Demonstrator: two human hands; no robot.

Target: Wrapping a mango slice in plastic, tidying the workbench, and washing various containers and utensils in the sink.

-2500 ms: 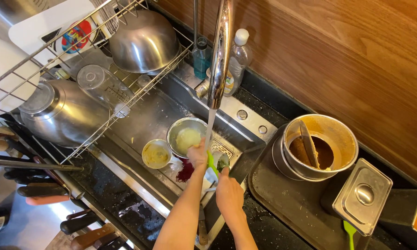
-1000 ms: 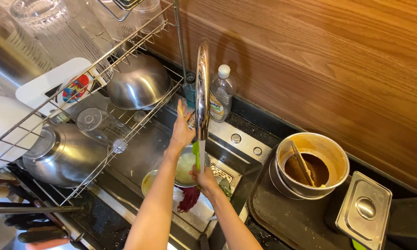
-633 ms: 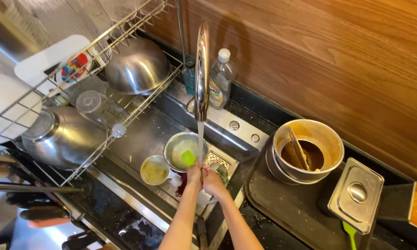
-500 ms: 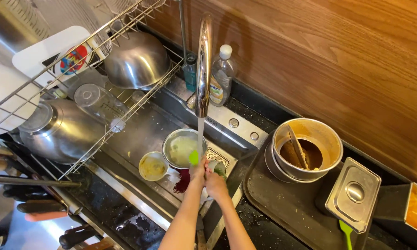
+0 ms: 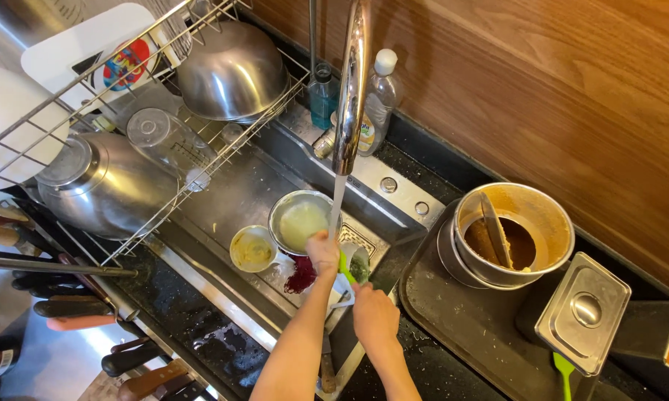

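My left hand and my right hand are together over the sink, both closed on a green-and-white utensil. The left hand grips its upper end beside the falling water stream from the tall steel faucet. My right hand holds the lower, white part. Just left of my left hand, a steel bowl of pale soapy water stands in the sink. A smaller bowl with yellow residue and a dark red scrubber lie beside it.
A wire rack to the left holds a steel bowl, a pot, a glass and a white board. On the right, a black tray carries a pot of brown liquid and a lidded steel container. Two bottles stand behind the faucet. Knife handles lie at the lower left.
My left hand was up at the faucet a second ago and has come back down to the utensil beside my right hand. The view has tilted down.
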